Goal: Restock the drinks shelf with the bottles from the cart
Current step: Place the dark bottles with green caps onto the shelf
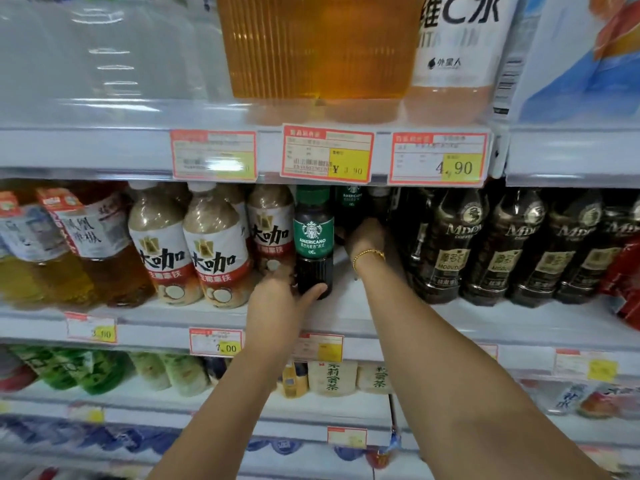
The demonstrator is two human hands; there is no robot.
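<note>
The white middle shelf [346, 296] is largely stocked; a bare gap is left between beige milk-coffee bottles [214, 251] and black coffee bottles [485, 251]. A dark, green-labelled Americano bottle [313, 244] is stood at the gap's near left, gripped low by the left hand [277, 299]. The right hand [367, 237] is extended far back by a second such bottle [351, 202]; its grip cannot be told. The cart is unseen, so the remainder cannot be judged.

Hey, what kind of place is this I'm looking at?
Most likely a supermarket or convenience store drinks aisle: tiered shelves packed with bottled drinks, red-and-yellow price tags on the shelf edges, and the left hand gripping a Starbucks Americano bottle in its row.
</note>
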